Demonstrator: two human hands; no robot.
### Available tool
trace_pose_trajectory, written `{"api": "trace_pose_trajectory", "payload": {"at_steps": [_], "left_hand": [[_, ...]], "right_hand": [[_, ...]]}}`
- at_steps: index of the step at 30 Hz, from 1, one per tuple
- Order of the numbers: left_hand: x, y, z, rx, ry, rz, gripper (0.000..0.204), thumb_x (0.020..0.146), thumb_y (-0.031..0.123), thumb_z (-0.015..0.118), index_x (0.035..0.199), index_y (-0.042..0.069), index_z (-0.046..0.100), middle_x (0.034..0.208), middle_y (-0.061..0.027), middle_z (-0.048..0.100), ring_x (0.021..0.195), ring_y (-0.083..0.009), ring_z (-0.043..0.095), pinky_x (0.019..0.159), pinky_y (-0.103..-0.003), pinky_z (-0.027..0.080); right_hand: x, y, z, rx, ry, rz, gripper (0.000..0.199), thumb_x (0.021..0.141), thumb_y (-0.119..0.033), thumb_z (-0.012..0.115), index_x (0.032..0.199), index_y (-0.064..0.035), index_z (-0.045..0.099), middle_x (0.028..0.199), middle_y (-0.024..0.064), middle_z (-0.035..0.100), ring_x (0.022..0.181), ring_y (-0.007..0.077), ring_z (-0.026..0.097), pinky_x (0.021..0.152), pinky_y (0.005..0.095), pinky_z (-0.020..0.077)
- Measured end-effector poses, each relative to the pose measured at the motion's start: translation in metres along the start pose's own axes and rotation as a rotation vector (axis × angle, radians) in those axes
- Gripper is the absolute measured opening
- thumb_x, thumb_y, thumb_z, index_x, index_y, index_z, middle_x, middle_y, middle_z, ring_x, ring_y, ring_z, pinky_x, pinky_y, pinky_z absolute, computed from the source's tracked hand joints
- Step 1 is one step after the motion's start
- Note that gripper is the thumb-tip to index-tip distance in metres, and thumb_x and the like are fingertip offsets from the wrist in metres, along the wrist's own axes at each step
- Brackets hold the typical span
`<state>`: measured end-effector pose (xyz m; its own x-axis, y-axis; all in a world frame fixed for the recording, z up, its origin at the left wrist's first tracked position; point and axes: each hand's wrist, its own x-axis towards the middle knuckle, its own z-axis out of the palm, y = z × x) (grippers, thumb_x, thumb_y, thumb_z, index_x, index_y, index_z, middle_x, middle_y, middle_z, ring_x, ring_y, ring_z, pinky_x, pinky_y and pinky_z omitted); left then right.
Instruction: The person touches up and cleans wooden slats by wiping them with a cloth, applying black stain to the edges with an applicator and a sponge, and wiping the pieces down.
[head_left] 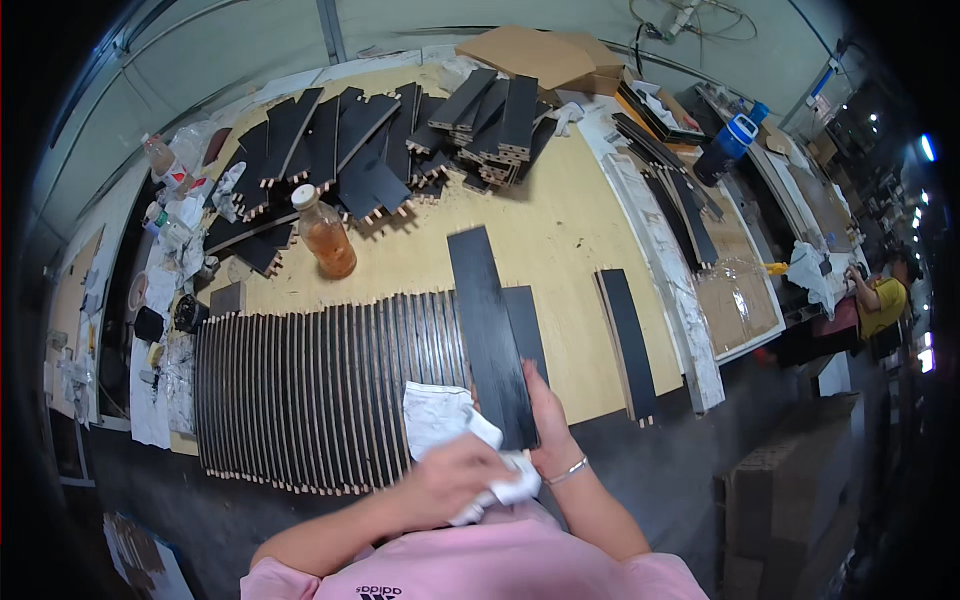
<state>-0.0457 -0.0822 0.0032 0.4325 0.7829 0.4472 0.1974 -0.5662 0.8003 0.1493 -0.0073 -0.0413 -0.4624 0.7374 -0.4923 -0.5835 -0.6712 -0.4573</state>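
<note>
My right hand (548,425), with a bracelet at its wrist, is closed on the lower right edge of a long black wooden board (490,335). The board stands out toward the far side, its near end close to my body. Bunched in my left hand (458,478) is a white cloth (437,415), held beside the board's near end; this hand is slightly blurred. To the left lies a long row of black slats (320,390) set side by side, with pale dowel pegs at their ends. Partly behind the held board lies another dark board (524,315).
A heap of black boards (370,150) covers the table's far side. A bottle of amber liquid (326,238) stands before it. One board (627,340) lies at the right. Beyond a white rail (665,270) are more boards and a blue bottle (727,150). Another person (880,305) works far right.
</note>
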Motion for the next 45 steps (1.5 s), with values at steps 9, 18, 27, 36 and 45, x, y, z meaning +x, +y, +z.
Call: {"api": "trace_pose_trajectory", "payload": {"at_steps": [9, 18, 27, 36, 45], "left_hand": [[0.009, 0.001, -0.016, 0.220, -0.126, -0.110, 0.041, 0.081, -0.010, 0.071, 0.116, 0.008, 0.084, 0.117, -0.0129, 0.071, 0.114, -0.0371, 0.070, 0.100, -0.046, 0.058], [0.002, 0.019, -0.030, 0.294, 0.134, -0.167, 0.045, 0.084, -0.004, 0.076, 0.123, 0.016, 0.085, 0.123, -0.0072, 0.074, 0.119, -0.0316, 0.068, 0.113, -0.048, 0.047], [0.044, -0.078, -0.141, 0.324, 0.475, -0.275, 0.031, 0.113, 0.006, 0.052, 0.133, 0.002, 0.076, 0.124, -0.0119, 0.079, 0.120, -0.0280, 0.074, 0.101, -0.035, 0.056], [0.013, -0.034, -0.076, -0.749, 0.942, -0.817, 0.030, 0.113, 0.011, 0.066, 0.140, 0.003, 0.056, 0.119, -0.0095, 0.072, 0.090, -0.0191, 0.072, 0.083, -0.037, 0.063], [0.043, 0.002, -0.076, -0.878, 0.950, -0.473, 0.028, 0.099, -0.008, 0.077, 0.122, 0.005, 0.068, 0.103, -0.0040, 0.073, 0.095, -0.0150, 0.075, 0.085, -0.032, 0.064]], "right_hand": [[0.007, -0.010, 0.014, -0.048, -0.107, -0.140, 0.060, 0.121, -0.054, 0.042, 0.146, -0.0031, 0.062, 0.131, 0.0161, 0.075, 0.109, 0.0251, 0.078, 0.093, 0.0437, 0.0672], [0.009, 0.012, -0.021, 0.159, -0.116, 0.194, 0.066, 0.120, -0.059, 0.037, 0.144, -0.0038, 0.063, 0.124, 0.0179, 0.076, 0.099, 0.0288, 0.079, 0.078, 0.0470, 0.0697], [-0.068, 0.038, -0.011, -0.362, -0.235, 0.167, 0.049, 0.122, -0.031, 0.045, 0.158, 0.0000, 0.056, 0.131, 0.0059, 0.075, 0.113, 0.0097, 0.072, 0.099, 0.0276, 0.0591], [-0.071, 0.051, -0.033, -0.249, -0.141, 0.114, 0.049, 0.120, -0.040, 0.047, 0.148, -0.0017, 0.058, 0.111, 0.0182, 0.079, 0.084, 0.0260, 0.080, 0.074, 0.0415, 0.0686], [-0.074, 0.069, -0.065, -0.362, -0.200, 0.148, 0.049, 0.118, -0.042, 0.051, 0.140, 0.0013, 0.062, 0.112, 0.0199, 0.079, 0.085, 0.0278, 0.081, 0.073, 0.0413, 0.0695]]}}
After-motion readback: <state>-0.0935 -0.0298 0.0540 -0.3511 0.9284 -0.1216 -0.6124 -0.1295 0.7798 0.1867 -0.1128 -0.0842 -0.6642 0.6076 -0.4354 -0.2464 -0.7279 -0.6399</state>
